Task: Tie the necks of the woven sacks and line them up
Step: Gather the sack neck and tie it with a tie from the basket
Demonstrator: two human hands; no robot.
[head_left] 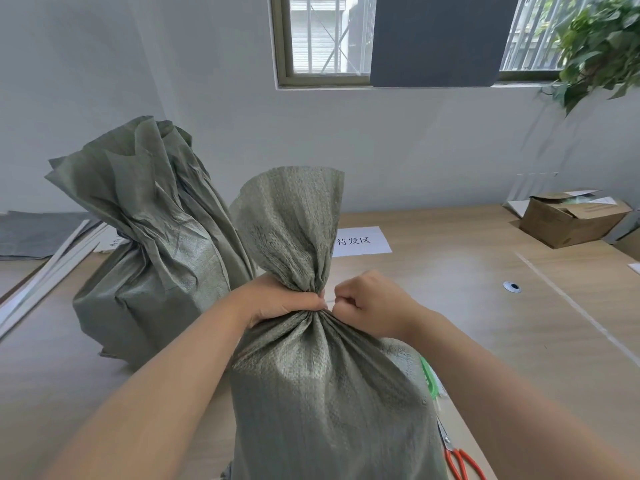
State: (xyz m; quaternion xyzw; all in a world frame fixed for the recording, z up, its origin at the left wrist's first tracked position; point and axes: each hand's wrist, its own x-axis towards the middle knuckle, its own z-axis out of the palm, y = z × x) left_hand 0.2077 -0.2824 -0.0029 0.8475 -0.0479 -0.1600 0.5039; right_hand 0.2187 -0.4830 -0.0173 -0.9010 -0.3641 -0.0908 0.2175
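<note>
A filled grey-green woven sack [325, 393] stands upright on the table right in front of me, its neck gathered tight and its top flaring above. My left hand [277, 299] grips the gathered neck from the left. My right hand [370, 303] is curled into a fist right beside the neck, pinching a thin pale tie [330, 301] that runs to it. Another sack [152, 244] of the same cloth stands behind to the left, its neck bunched and its top loose.
A white paper label [362, 241] lies on the wooden table [485, 306] behind the near sack. Red-handled scissors [459, 459] and a green item [428, 379] lie at its right. An open cardboard box [571, 216] sits far right. White strips [45, 268] lie at the left.
</note>
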